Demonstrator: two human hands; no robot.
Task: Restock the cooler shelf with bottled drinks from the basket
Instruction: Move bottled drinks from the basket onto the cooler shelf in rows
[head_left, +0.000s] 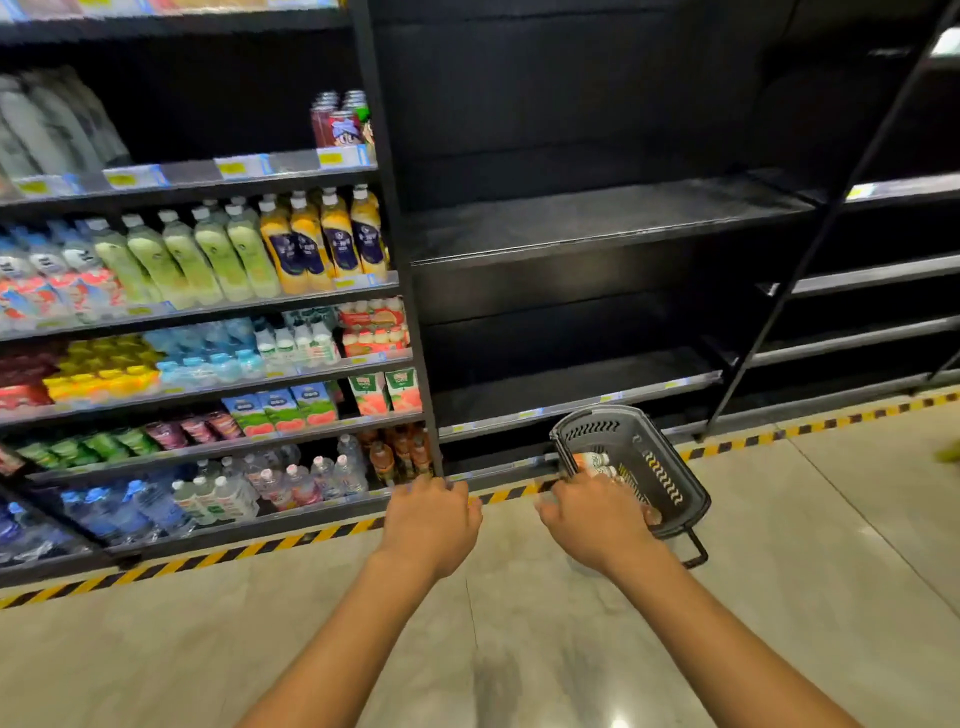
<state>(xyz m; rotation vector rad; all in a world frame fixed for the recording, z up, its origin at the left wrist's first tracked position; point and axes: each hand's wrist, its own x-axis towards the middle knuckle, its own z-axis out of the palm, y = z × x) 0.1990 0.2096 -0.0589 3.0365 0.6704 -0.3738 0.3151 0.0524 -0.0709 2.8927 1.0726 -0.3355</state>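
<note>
**Two hands low at the shelf foot, right one in the basket**

Five-plus tiers on the stocked shelf unit (208, 306) at left. Green bottles (182, 254) and orange juice bottles (322, 239) stand side by side on one tier, with cans (340, 122) on the tier above. Juice cartons (384, 392) sit lower down. On the bottom tier are water bottles (291, 478), with amber bottles (400, 452) at its right end, beside the black upright post (415, 312).

Left hand (428, 519) is back-up, with its fingers (415, 486) bent forward and pressed close together. The tips are at the post's base. No object is seen in the hand; contact with the post can't be told.

Right hand (592, 519) is back-up too and reaches into the dark plastic basket (670, 467), which sits on the tile floor (519, 649). Its fingers are curled down over the basket bottles (592, 460). They are possibly closing on one, but the grip is hidden under the hand and blurred. Those bottles lie on their sides with white caps and orange labels, all inside the basket.

Black shelf unit (597, 218) stands behind the basket and to the right of the post. Yellow-black hazard tape (291, 540) runs along the floor at the foot of both units.
</note>
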